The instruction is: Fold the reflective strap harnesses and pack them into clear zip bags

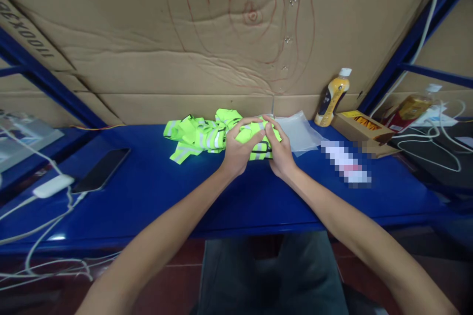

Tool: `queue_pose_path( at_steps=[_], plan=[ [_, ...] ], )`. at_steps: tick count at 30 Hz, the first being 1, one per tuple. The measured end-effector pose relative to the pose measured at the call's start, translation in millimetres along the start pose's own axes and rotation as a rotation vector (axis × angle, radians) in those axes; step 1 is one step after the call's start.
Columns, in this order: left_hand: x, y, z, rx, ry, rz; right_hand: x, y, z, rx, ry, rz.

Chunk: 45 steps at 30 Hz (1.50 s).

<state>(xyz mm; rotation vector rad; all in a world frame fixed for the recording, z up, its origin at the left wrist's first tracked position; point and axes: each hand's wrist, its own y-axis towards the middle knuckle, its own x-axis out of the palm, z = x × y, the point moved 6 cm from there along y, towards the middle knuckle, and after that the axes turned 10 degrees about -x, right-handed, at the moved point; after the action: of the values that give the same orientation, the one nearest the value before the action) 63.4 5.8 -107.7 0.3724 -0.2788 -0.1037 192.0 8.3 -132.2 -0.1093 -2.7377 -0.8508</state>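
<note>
A neon-yellow reflective safety vest [207, 137] with silver strips lies bunched on the blue shelf top, towards the back. My left hand [238, 147] is wrapped over its middle, fingers bent round the fabric. My right hand [279, 147] grips the rolled right end, with the thumb near the left hand's fingertips. Both hands are closed on the same bundle, and part of the cloth is hidden under them. Just right of the vest, a translucent plastic bag [299, 134] lies flat, partly behind the right hand.
A black phone [102, 170] and a white adapter [53, 185] with cables sit on the left of the blue shelf [155, 206]. Towards the right stand a yellow drink bottle [334, 98], an open cardboard box [364, 130] and a blurred-out packet [347, 163]. Cardboard [148, 24] backs the shelf.
</note>
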Motion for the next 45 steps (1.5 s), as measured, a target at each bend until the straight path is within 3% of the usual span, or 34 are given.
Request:
queue_pose_path(
  at_steps=[3,9,13,19,23,25,28,30,32,35,38,41,45],
  plan=[
    [2.5,-3,-5,0.016,0.004,-0.042,1,-4,1,0.035,0.082,0.009],
    [-4.9,-1,-4,0.062,0.159,0.007,3,-10,-15,-0.145,-0.020,0.002],
    [-9.6,2,-19,-0.181,0.028,0.002,9,-14,-17,-0.003,0.066,-0.036],
    [-2.4,2,-8,-0.020,0.087,0.034,9,-11,-19,0.172,0.217,-0.051],
    [8.5,26,-13,-0.121,-0.096,0.039,-5,5,-16,0.259,0.281,0.034],
    [9.9,46,-14,-0.170,-0.144,0.137,-24,19,-16,0.249,0.313,0.162],
    [18.8,72,-4,-0.097,0.166,0.295,-64,43,-22,0.177,0.321,0.350],
    [46.5,79,-2,-0.007,0.623,0.224,-92,57,-27,0.115,0.328,0.445],
    [83.6,76,-20,-0.002,1.078,0.046,-115,67,-32,0.067,0.343,0.509],
    [125.1,59,-57,-0.048,1.255,-0.084,-134,74,-37,0.023,0.353,0.559],
    [149.8,45,-83,-0.058,1.324,-0.144,-137,74,-39,0.003,0.334,0.552],
    [156.9,38,-84,-0.018,1.376,-0.238,-131,71,-42,0.009,0.260,0.478],
    [133.2,34,-38,0.160,1.423,-0.342,-130,75,-60,0.033,0.227,0.412]
  ],
)
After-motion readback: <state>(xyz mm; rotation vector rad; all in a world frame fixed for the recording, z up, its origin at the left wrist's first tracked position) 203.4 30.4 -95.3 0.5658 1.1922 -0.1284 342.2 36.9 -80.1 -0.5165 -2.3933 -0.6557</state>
